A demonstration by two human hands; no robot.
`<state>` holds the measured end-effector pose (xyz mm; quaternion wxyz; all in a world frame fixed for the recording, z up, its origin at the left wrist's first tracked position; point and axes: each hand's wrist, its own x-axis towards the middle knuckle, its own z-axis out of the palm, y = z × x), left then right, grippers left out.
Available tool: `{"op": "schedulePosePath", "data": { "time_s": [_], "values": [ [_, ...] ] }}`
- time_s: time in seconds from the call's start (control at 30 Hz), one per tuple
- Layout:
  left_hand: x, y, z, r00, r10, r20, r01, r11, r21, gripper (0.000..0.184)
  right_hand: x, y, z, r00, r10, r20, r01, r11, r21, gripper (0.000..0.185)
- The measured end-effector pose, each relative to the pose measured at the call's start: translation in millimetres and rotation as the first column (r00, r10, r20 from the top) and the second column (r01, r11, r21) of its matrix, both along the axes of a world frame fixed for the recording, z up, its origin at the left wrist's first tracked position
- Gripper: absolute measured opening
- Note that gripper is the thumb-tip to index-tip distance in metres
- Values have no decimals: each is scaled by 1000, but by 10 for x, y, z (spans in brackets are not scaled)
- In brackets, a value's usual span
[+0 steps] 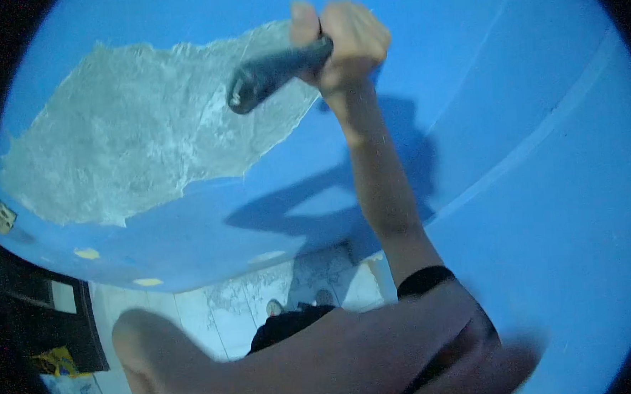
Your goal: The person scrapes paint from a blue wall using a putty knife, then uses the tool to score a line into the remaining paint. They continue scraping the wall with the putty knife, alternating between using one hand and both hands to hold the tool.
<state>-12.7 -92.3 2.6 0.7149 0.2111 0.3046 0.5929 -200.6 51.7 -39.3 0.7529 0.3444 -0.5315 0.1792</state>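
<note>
A blue wall (547,256) fills most of the view, with open room to the right of the raised arm. On it spreads a grey patch (140,128), its edges ragged, sharpest along the lower side. Below lies a pale floor (225,319); a dark cabinet-like piece (20,284) stands at left. The right hand (350,42) has its grip closed around a black tool handle (273,74), which crosses in front of the patch's right end; contact cannot be told. The left grip cannot be made out. Any print on the yellow item (56,362) is unreadable.
</note>
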Motion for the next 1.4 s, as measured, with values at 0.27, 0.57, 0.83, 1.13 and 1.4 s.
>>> {"op": "schedulePosePath", "data": {
  "time_s": [0.27,0.57,0.83,1.13,1.4],
  "values": [
    [130,-464,-194,971,238,33,-239,971,19,49,-248,-489,-164,928,344,-140,-343,939,30,40],
    [167,-478,-192,970,230,-84,-224,972,70,52,-222,109,-163,949,289,-128,-290,957,14,40],
    [577,-920,-132,854,490,-172,-483,871,87,55,-152,-56,-234,921,343,-183,-367,922,-124,40],
    [990,-1143,-147,707,667,-234,-657,742,132,58,104,-262,-233,802,591,-87,-596,779,-195,32],
    [1155,-1056,-39,648,681,-341,-664,725,185,61,710,-165,-42,583,725,-368,-810,482,-334,41]
  ]
}}
